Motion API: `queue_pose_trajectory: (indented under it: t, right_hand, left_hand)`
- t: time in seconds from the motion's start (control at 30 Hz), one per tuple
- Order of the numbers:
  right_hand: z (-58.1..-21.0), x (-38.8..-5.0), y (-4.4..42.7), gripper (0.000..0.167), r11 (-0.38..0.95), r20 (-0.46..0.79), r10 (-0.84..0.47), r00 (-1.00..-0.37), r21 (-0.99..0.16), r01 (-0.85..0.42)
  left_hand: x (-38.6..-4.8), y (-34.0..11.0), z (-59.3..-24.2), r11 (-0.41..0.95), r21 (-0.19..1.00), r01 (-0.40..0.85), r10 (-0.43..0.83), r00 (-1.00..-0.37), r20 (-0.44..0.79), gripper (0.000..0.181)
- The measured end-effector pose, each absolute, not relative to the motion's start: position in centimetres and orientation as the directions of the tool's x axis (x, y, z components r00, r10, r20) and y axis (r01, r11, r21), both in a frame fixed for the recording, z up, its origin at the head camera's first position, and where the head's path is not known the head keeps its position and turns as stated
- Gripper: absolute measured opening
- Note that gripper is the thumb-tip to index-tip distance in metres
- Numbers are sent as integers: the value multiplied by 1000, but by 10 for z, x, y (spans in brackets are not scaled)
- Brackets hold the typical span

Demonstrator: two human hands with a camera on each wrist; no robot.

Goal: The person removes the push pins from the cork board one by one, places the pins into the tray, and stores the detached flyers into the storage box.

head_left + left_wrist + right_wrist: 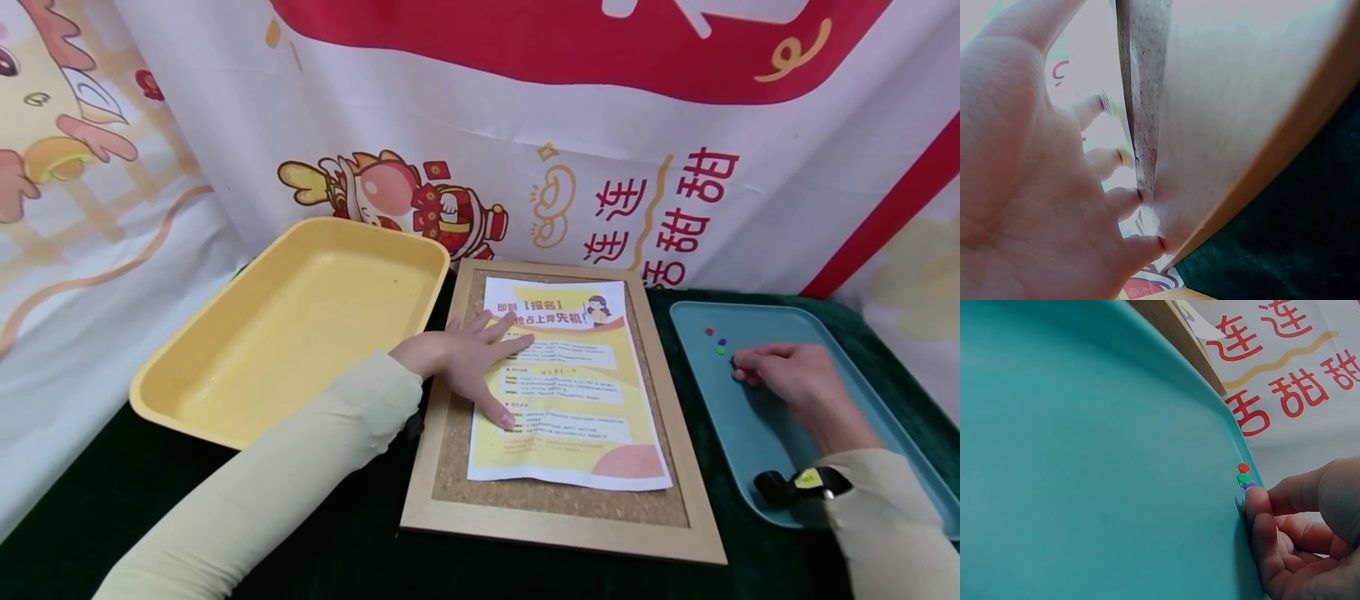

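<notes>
My left hand [480, 358] lies with fingers spread on a yellow and white printed sheet [562, 408], pressing it against a wood-framed cork board [517, 493]. In the left wrist view the fingers of the left hand [1054, 169] reach across the sheet's edge and the frame. My right hand [798, 379] is over a blue tray [780, 333], its thumb and fingertips pinching a small dark blue pushpin [734, 363], mostly hidden by the fingers. Beside the fingertips lie a red pushpin [1244, 468], a green pushpin [1244, 479] and a purple-blue pushpin [1249, 485].
A large yellow tray [292, 308] stands left of the board, close to its frame. Dark green cloth [337, 533] covers the table. A white printed sheet of fabric [480, 108] hangs right behind the trays and board.
</notes>
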State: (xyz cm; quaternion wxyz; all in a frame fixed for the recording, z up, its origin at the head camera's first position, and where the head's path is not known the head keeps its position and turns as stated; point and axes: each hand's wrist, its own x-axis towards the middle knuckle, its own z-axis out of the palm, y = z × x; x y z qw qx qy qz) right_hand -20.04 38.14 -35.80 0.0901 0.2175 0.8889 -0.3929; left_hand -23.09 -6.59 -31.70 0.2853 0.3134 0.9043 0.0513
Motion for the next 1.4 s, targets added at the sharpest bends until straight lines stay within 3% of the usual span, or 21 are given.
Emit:
queue_pose_trajectory:
  t: [0.77, 1.4]
  right_hand:
    - [-351, -204, 383, 52, 595, -385, 348, -855, -614, 519]
    - [-351, -205, 387, 53, 561, -407, 296, -864, -658, 502]
  left_hand:
    - [-230, -65, -320, 793, 277, 542, 602, -635, -484, 125]
    - [-230, -68, -317, 798, 258, 544, 594, -640, -487, 125]
